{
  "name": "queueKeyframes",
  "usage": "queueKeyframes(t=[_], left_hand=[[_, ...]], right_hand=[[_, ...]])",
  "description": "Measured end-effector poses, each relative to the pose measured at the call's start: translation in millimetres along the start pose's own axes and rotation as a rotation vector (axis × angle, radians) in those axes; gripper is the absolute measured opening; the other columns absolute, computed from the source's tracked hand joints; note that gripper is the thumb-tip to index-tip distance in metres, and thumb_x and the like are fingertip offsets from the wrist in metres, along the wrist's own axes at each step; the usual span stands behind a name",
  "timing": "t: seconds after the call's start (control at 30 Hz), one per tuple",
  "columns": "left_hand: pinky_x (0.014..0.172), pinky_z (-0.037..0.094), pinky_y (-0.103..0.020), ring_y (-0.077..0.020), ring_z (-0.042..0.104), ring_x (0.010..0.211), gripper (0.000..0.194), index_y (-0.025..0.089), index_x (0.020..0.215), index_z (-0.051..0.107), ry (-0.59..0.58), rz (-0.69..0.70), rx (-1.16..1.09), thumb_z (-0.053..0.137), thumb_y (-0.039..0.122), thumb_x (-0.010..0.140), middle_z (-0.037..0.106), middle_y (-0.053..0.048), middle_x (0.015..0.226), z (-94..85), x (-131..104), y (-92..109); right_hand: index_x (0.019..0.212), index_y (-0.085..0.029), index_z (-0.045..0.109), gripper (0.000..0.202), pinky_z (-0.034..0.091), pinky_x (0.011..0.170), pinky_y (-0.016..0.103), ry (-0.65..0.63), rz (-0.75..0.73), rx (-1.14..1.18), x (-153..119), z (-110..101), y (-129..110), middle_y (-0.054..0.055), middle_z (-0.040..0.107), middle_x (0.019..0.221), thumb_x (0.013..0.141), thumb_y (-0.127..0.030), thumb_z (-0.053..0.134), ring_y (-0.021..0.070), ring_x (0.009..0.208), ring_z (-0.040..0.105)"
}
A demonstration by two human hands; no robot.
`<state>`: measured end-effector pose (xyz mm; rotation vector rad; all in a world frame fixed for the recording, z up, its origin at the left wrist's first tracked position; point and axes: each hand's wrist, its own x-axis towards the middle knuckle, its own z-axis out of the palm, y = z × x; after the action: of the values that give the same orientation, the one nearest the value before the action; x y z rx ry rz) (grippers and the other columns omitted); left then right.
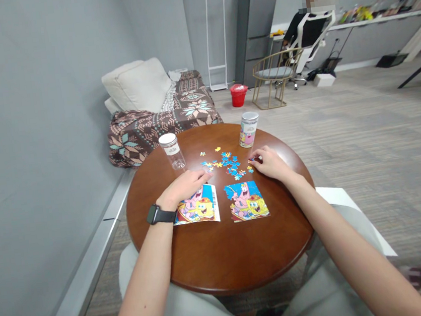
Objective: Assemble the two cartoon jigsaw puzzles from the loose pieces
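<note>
Around one round brown table (240, 256), seen in the head view, two bare hands work among jigsaw pieces. The left hand (187, 183), one dark smartwatch (159, 214) at its wrist, reaches toward 11 o'clock over the top edge of one printed sheet (205, 208); whether its grip is spread or pressed together, one cannot tell. The right hand (269, 161), at 2 o'clock, has its grip pinching one small puzzle piece (250, 161). Between the hands, toward 12 o'clock, lie the loose pieces (231, 162), mostly blue with some yellow, too clustered to count exactly. One partly assembled puzzle (251, 201), its left edge jagged, lies just right of center, toward 3 o'clock, apart from the sheet, toward 9. Both show two cartoon figures, one pink, one yellow. Two containers stand upright: one clear jar (173, 152) at 11 o'clock and one printed canister (248, 131) at 1 o'clock. Beyond, toward 1 o'clock, are one red bucket (239, 95), one gold-framed chair (277, 73) and one seated person (294, 26) in black.
</note>
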<state>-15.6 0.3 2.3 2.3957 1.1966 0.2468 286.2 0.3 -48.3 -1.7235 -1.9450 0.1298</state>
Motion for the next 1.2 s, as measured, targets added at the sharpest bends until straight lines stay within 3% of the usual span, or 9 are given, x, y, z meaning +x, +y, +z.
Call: queueKeyframes(t=[0.23, 0.43, 0.6, 0.8, 0.93, 1.07, 1.2], left_hand=[[0.066, 0.038, -0.029, -0.0181, 0.056, 0.069, 0.048, 0.018, 0.073, 0.058, -0.002, -0.007, -0.025, 0.032, 0.053, 0.094, 0.063, -0.004, 0.072, 0.3, 0.4, 0.2], [0.066, 0.037, -0.029, -0.0177, 0.056, 0.069, 0.048, 0.018, 0.073, 0.056, -0.013, -0.003, -0.015, 0.031, 0.052, 0.094, 0.062, -0.004, 0.073, 0.4, 1.0, -0.1], [0.065, 0.036, -0.029, -0.0179, 0.055, 0.068, 0.049, 0.019, 0.073, 0.055, -0.018, 0.002, 0.010, 0.029, 0.055, 0.094, 0.061, -0.003, 0.071, 0.4, 1.1, -0.6], [0.064, 0.035, -0.029, -0.0175, 0.055, 0.068, 0.049, 0.018, 0.075, 0.057, -0.004, 0.009, 0.015, 0.030, 0.053, 0.095, 0.062, -0.003, 0.072, 0.0, -0.3, 1.2], [0.061, 0.033, -0.029, -0.0158, 0.052, 0.062, 0.048, 0.018, 0.072, 0.056, -0.004, -0.011, 0.007, 0.032, 0.053, 0.094, 0.060, -0.002, 0.067, 0.2, -1.0, 2.3], [0.058, 0.031, -0.028, -0.0148, 0.050, 0.058, 0.048, 0.019, 0.071, 0.054, -0.001, -0.007, 0.010, 0.031, 0.053, 0.095, 0.056, 0.000, 0.063, 0.6, -1.4, 2.6], [0.059, 0.032, -0.029, -0.0153, 0.051, 0.061, 0.047, 0.018, 0.072, 0.056, 0.004, -0.001, 0.004, 0.032, 0.052, 0.095, 0.058, -0.001, 0.066, 2.0, -0.1, -0.7]], right_hand=[[0.081, -0.016, 0.067, 0.011, 0.048, 0.082, 0.037, -0.018, 0.038, 0.045, 0.2, -2.8, -5.5, 0.010, 0.063, 0.086, 0.079, -0.026, 0.063, 0.0216, 0.081, 0.059], [0.087, -0.016, 0.066, 0.013, 0.048, 0.072, 0.030, -0.042, 0.107, 0.178, -0.8, -6.5, -11.7, 0.006, 0.069, 0.082, 0.076, -0.023, 0.063, 0.0167, 0.071, 0.060], [0.079, -0.018, 0.068, 0.011, 0.049, 0.072, 0.031, -0.077, 0.045, 0.304, -1.4, -8.1, -17.4, 0.005, 0.070, 0.081, 0.078, -0.025, 0.060, 0.0175, 0.072, 0.062], [0.093, -0.019, 0.070, 0.021, 0.050, 0.084, 0.036, -0.103, -0.084, 0.633, -5.1, -17.3, -38.0, 0.008, 0.069, 0.099, 0.081, -0.032, 0.060, 0.0200, 0.089, 0.064], [0.100, -0.019, 0.066, 0.033, 0.053, 0.080, 0.035, -0.219, -0.061, 0.854, -8.5, -20.4, -47.1, 0.006, 0.067, 0.090, 0.073, -0.038, 0.070, 0.0175, 0.081, 0.063], [0.082, -0.016, 0.068, 0.028, 0.052, 0.079, 0.034, -0.290, -0.073, 0.861, -12.3, -24.8, -52.7, 0.006, 0.067, 0.087, 0.072, -0.042, 0.071, 0.0168, 0.079, 0.062], [0.088, -0.017, 0.074, 0.029, 0.052, 0.076, 0.033, -0.330, -0.109, 0.849, -14.5, -28.3, -55.2, 0.007, 0.069, 0.095, 0.075, -0.043, 0.069, 0.0173, 0.082, 0.063]])
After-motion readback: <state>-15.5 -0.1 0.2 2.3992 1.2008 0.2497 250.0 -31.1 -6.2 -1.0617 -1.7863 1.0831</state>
